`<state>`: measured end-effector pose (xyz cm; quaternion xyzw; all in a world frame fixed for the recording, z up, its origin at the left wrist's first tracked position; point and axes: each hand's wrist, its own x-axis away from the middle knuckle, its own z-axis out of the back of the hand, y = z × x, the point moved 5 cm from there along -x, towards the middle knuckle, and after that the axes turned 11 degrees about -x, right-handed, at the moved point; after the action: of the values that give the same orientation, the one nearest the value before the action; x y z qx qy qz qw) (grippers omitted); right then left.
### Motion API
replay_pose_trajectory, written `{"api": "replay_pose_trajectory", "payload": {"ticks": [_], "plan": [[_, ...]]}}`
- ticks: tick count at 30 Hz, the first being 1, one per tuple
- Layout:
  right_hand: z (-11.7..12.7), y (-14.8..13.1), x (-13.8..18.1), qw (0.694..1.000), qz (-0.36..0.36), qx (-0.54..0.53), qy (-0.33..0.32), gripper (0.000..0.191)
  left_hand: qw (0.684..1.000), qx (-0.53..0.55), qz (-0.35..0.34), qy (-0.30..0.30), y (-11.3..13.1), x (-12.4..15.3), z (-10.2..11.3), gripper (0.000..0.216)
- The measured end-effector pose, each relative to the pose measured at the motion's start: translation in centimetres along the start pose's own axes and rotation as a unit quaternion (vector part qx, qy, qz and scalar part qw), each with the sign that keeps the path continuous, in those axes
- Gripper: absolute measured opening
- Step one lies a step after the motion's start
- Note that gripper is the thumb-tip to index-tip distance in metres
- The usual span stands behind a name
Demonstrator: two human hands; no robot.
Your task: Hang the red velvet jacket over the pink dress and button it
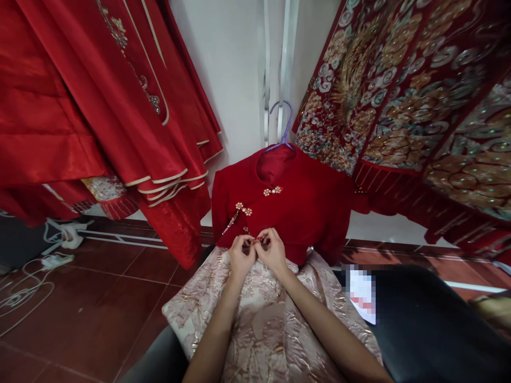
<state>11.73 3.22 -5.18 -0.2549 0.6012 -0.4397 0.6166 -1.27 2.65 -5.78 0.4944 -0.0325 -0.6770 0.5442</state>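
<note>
A red jacket (303, 197) on a purple hanger (286, 127) is in front of me, its lower part over my lap. Gold flower-shaped fasteners (273, 191) with pearl-like beads sit near the collar and along the slanted front opening. My left hand (241, 256) pinches the fabric at the front edge, thumb and finger together. Close beside it, my right hand (271, 250) pinches at the same spot, the fingertips of both hands nearly touching. Something small and dark red shows between the fingertips; it looks like part of a fastener or the cloth edge, and I cannot make out which.
Red garments with pale trim (159, 133) hang at the left, and a heavily embroidered red garment (383, 106) hangs at the right. Pale brocade cloth (259, 340) covers my lap. A black seat (431, 319) carries a blurred white item (361, 295). White cables (35, 287) lie on the tiled floor.
</note>
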Motion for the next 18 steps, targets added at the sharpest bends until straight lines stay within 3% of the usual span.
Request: {"api": "replay_pose_trajectory", "payload": {"ticks": [5, 8, 11, 13, 18], "plan": [[0.9, -1.3, -0.9, 1.000, 0.000, 0.014, 0.014, 0.024, 0.992, 0.104, 0.015, -0.066, 1.3, 0.2, 0.0, 0.016], [2.4, -2.0, -2.2, 0.994, -0.078, 0.019, -0.068, 0.030, 0.979, 0.175, 0.053, -0.091, 1.8, -0.6, -0.5, 0.021], [4.3, -2.9, -2.8, 0.967, -0.152, 0.013, -0.202, 0.025, 0.952, 0.255, 0.160, -0.058, 1.3, -2.2, -1.2, 0.018], [5.4, -3.6, -2.8, 0.951, -0.170, 0.004, -0.258, 0.020, 0.920, 0.315, 0.232, -0.028, 0.9, -3.4, -1.8, 0.024], [6.2, -4.9, -2.9, 0.956, -0.113, 0.021, -0.271, 0.017, 0.838, 0.445, 0.314, 0.050, 1.2, -5.0, -1.9, 0.034]]}}
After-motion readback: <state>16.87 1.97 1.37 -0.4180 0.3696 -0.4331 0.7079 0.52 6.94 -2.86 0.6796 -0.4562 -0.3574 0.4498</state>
